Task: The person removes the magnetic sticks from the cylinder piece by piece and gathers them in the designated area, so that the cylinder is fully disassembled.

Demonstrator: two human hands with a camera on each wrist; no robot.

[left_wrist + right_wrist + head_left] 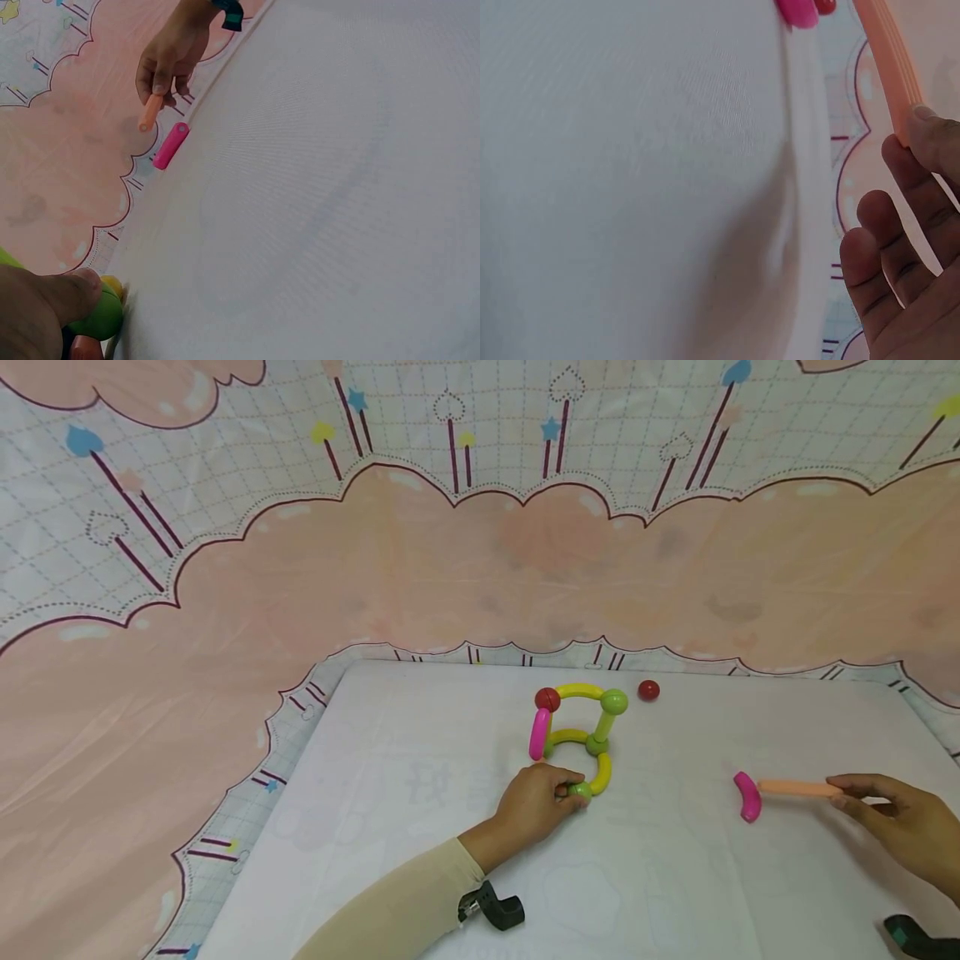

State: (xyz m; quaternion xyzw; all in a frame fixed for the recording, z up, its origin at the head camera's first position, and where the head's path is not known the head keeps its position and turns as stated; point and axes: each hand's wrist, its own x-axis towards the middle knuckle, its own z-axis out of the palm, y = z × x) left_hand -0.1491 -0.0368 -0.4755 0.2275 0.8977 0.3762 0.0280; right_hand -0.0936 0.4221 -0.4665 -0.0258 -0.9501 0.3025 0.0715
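My left hand (532,802) grips a green ball (580,790) at the near end of a toy frame built from balls and rods. That frame has a red ball (547,699), another green ball (614,702), curved yellow rods (603,773), a light green rod (604,727) and a pink rod (539,734). In the left wrist view the thumb presses on the green ball (103,319). To the right, my right hand (903,822) pinches one end of a straight orange rod (798,787) between thumb and index finger. The rod's free end points left, close to a loose curved pink rod (747,797).
A loose red ball (648,690) lies beyond the frame, near the far edge of the white tabletop (390,760). Behind the table hangs a pink and white patterned cloth (480,560). Dark wrist-camera mounts (491,906) sit at both wrists.
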